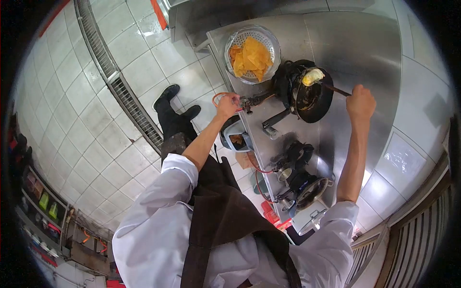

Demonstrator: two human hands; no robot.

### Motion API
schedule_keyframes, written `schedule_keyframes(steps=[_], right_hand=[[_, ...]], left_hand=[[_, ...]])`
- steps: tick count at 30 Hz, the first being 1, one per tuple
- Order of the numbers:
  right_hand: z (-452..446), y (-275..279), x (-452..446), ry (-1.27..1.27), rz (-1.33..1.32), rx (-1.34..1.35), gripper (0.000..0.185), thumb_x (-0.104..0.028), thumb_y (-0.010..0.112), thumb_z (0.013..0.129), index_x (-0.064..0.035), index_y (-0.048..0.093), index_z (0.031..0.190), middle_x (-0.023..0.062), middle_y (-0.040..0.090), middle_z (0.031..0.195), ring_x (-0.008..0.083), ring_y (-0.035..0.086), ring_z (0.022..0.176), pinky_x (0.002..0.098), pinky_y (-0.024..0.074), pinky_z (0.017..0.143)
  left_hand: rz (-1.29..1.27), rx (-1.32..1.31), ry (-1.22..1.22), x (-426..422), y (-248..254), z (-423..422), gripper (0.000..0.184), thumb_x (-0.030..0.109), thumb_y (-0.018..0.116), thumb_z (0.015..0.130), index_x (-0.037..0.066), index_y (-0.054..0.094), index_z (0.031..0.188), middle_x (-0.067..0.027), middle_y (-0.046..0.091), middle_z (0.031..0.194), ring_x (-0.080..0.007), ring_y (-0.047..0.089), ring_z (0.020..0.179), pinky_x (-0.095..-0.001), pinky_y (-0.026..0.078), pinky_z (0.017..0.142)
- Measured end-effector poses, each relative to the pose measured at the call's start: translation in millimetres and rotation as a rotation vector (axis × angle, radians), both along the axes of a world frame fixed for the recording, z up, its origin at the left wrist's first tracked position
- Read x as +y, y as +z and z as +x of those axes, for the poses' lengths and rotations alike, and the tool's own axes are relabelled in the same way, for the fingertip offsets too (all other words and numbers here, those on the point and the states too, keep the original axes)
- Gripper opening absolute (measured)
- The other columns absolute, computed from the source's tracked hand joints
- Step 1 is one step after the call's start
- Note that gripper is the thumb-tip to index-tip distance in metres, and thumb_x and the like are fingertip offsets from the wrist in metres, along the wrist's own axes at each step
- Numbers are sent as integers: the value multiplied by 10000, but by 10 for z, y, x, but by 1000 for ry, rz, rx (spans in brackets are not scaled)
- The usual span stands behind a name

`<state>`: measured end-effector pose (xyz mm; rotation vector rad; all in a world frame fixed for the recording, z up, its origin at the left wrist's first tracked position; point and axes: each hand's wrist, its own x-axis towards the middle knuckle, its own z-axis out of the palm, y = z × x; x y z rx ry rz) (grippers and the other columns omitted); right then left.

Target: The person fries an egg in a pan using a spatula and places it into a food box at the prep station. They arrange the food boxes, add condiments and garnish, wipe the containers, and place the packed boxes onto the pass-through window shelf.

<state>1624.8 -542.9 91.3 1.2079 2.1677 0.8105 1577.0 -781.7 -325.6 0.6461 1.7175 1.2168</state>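
Observation:
My right hand is closed round the handle of a spatula over the black frying pan. On the spatula's end rests a piece of fried egg, white with yellow, above the pan's far part. The pan sits on a gas burner, its inside dark and oily, its handle pointing towards the counter's near edge. At that edge my left hand has its fingers closed on the burner's gas valve, where an orange hose joins.
A perforated metal colander holds orange-yellow fried pieces. More burners and a lidded pan stand along the steel counter. A grey bin is below its edge. A drain grate crosses the tiled floor.

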Motion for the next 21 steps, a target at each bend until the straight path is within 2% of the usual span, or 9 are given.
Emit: schedule_keyframes(steps=[2, 11, 14, 15, 16, 17, 18, 20, 21], right_hand=[[-129, 13, -12, 108, 0, -12, 131, -79, 561, 734, -28, 642, 824, 190, 643, 847, 344, 642, 804, 423, 515, 676], [-184, -28, 166, -12, -62, -10, 145, -80, 563, 753, -54, 646, 869, 169, 654, 888, 324, 646, 839, 409, 521, 708], [139, 77, 183, -45, -25, 98, 124, -105, 588, 743, -33, 648, 825, 165, 656, 852, 336, 642, 838, 413, 519, 707], [291, 99, 200, -57, -10, 115, 124, -105, 588, 743, -33, 648, 825, 165, 656, 852, 336, 642, 838, 413, 519, 707], [480, 103, 216, -127, -35, 155, 127, -124, 605, 736, -35, 652, 814, 168, 655, 840, 342, 638, 833, 416, 515, 711], [687, 94, 231, -196, -61, 194, 134, -142, 622, 728, -36, 656, 803, 170, 654, 828, 349, 634, 828, 418, 512, 715], [936, 41, 235, -207, -48, 209, 134, -142, 622, 728, -36, 656, 803, 170, 654, 828, 349, 634, 828, 418, 512, 715], [1381, -85, 209, -249, -31, 409, 163, -206, 708, 686, -105, 673, 808, 137, 654, 830, 336, 627, 800, 429, 497, 688], [1473, -87, 134, -258, -20, 429, 163, -206, 708, 686, -105, 673, 808, 137, 654, 830, 336, 627, 800, 429, 497, 688]], left_hand=[[20, 41, 18, -136, -136, -26, 242, 143, 583, 726, 48, 650, 938, -171, 645, 885, -328, 618, 848, -392, 490, 756], [-258, 79, -58, -1123, -626, -518, 223, 176, 553, 748, 48, 665, 893, -174, 653, 783, -321, 642, 756, -392, 500, 697], [-327, 199, -34, -1343, -383, -913, 232, 190, 546, 784, 40, 667, 912, -167, 659, 792, -299, 648, 757, -371, 495, 687], [-392, 115, -19, -1453, -432, -1034, 230, 195, 549, 796, 47, 669, 925, -169, 658, 794, -297, 648, 771, -367, 495, 693], [-311, 256, -9, -1586, -529, -1135, 222, 200, 560, 795, 58, 676, 919, -168, 658, 791, -289, 649, 782, -360, 493, 703], [-374, 246, 7, -1651, -359, -1256, 216, 207, 573, 785, 60, 681, 900, -162, 662, 801, -275, 652, 785, -352, 494, 710], [-360, 214, 47, -1818, -554, -1342, 219, 210, 582, 771, 57, 684, 889, -152, 668, 814, -264, 654, 791, -345, 495, 715], [-476, 222, 25, -2057, -334, -1541, 265, 254, 577, 765, 39, 680, 879, -146, 673, 812, -267, 655, 798, -341, 492, 717], [-514, 171, 75, -2260, -513, -1598, 282, 277, 573, 767, 30, 678, 852, -148, 670, 787, -272, 654, 786, -344, 491, 710]])
